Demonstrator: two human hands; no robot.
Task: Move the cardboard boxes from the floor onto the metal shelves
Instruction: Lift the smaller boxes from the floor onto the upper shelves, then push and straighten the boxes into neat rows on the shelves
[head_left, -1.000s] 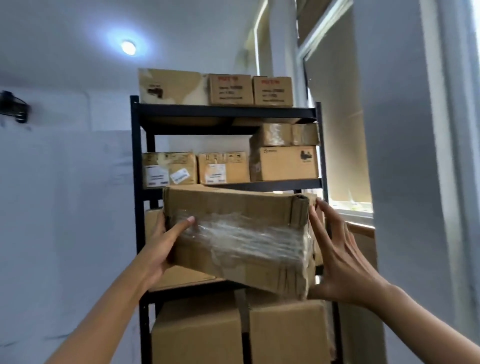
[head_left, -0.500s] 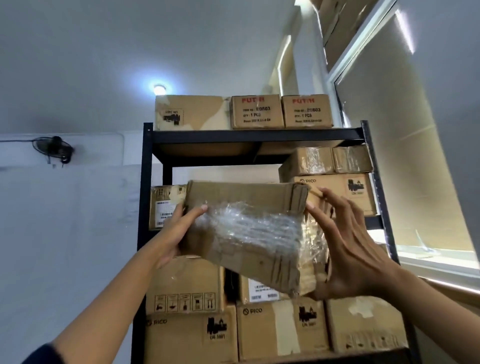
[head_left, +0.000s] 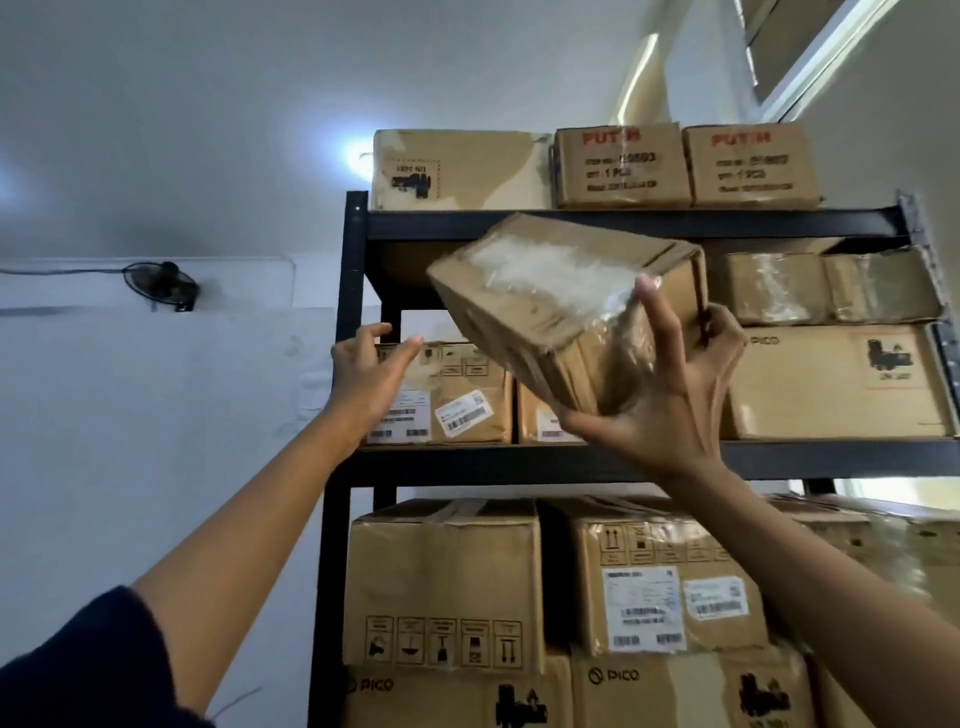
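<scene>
**Box raised to the upper shelf bay**

White wall behind a black metal shelf (head_left: 623, 465) stacked with cartons. Right hand (head_left: 670, 395) grips the tilted, film-wrapped cardboard box (head_left: 561, 312) at its lower end, level with the bay; left hand (head_left: 371, 371) hangs free, fingers relaxed. Apparently light, film possibly slippery: support both ends.

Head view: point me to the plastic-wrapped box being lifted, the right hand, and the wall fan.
plastic-wrapped box (head_left: 545, 291): head view, on its plastic-covered face.
right hand (head_left: 670, 400): head view, on the back of the hand, under the box.
wall fan (head_left: 162, 286): head view, on its round grille.
</scene>
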